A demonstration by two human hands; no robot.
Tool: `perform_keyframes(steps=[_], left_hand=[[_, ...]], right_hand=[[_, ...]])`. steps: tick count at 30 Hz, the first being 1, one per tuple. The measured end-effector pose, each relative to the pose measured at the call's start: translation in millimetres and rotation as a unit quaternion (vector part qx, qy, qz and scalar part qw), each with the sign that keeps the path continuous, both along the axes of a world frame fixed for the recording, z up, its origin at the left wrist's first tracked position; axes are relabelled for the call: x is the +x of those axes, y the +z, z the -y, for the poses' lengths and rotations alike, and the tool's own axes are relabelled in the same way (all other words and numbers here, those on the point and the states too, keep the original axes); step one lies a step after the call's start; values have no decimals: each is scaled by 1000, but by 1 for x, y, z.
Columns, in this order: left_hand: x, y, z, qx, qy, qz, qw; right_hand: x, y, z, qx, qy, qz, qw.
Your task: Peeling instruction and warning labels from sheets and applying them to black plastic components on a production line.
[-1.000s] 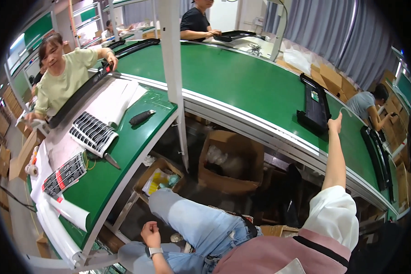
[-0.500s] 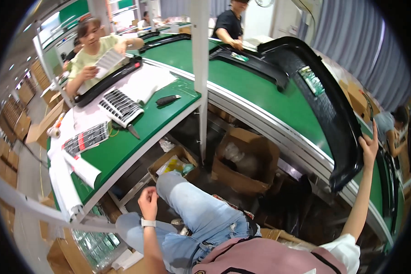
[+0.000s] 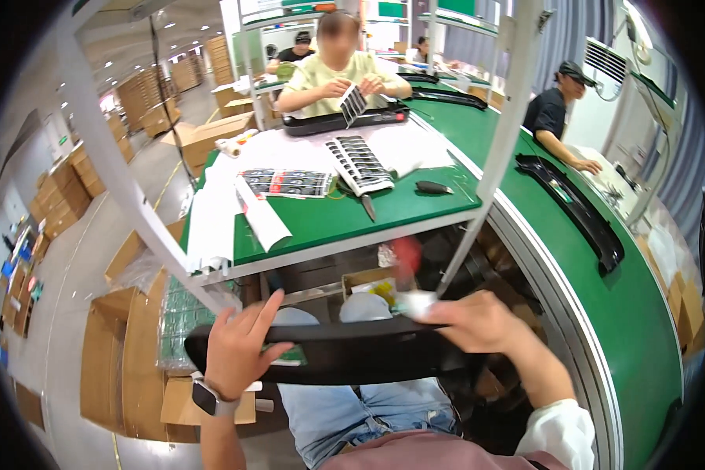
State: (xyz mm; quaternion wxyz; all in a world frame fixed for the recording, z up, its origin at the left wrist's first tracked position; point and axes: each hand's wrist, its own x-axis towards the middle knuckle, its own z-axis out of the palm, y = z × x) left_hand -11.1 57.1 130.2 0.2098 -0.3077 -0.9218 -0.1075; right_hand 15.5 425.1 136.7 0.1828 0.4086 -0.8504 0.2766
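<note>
A long, curved black plastic panel [image 3: 352, 360] lies crosswise above my lap. My left hand [image 3: 243, 348], with a watch at the wrist, grips its left end, thumb on the near face and fingers reaching past the top edge. A small green piece [image 3: 292, 356] shows on the panel beside that thumb. My right hand [image 3: 482, 323] is closed over the panel's top edge near its right end, partly hiding it. By its fingertips is a small white thing [image 3: 420, 303] with a red blur [image 3: 406, 254] above it; motion smears both, and I cannot tell what they are.
Ahead, a green-topped table [image 3: 313, 239] carries printed sheets [image 3: 360, 164], a knife [image 3: 368, 207] and a dark-handled tool [image 3: 433, 187]. A person [image 3: 333, 78] works there. White posts flank me. A conveyor [image 3: 603, 329] with another black panel [image 3: 572, 207] runs along the right; cardboard boxes [image 3: 125, 360] stand left.
The black panel has come from the conveyor side at my right to across my lap. My left hand has taken hold of its left end. The view has swung left.
</note>
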Motion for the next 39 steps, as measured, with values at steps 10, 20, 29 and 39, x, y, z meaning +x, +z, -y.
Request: perform_keyframes(steps=[10, 20, 29, 39], left_hand=[[27, -117, 11, 41, 127, 94, 986], [25, -92, 7, -8, 229, 200, 953], [59, -100, 5, 238, 242, 364, 867], [106, -105, 12, 617, 134, 348, 693]], right_hand=[[-92, -112, 42, -52, 80, 38, 995], [-80, -157, -29, -162, -115, 82, 977], [-33, -79, 0, -230, -95, 203, 947], [-14, -61, 136, -281, 26, 451, 847]])
